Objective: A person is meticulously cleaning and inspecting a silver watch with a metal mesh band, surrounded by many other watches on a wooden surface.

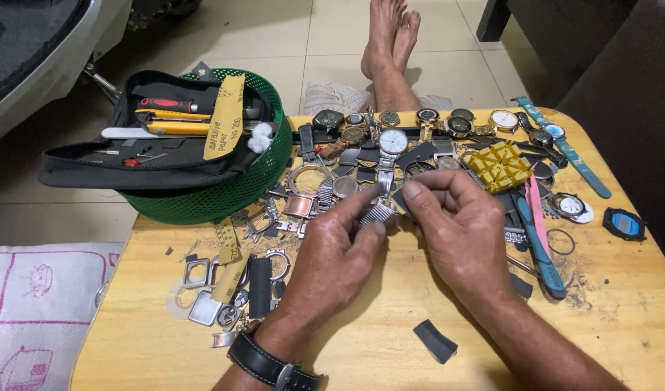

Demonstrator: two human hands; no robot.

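We see bare forearms without sleeves, a black leather strap with a metal buckle (274,368) around our left wrist, and bare feet (387,40) crossed ahead.

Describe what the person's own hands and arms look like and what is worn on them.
Both forearms are bare, with no sleeves in view. The left hand has a black strap with a silver metal buckle around its wrist, seemingly a wristwatch worn face down. The right hand shows no ring, band or glove; its wrist is bare. No gloves on either hand.
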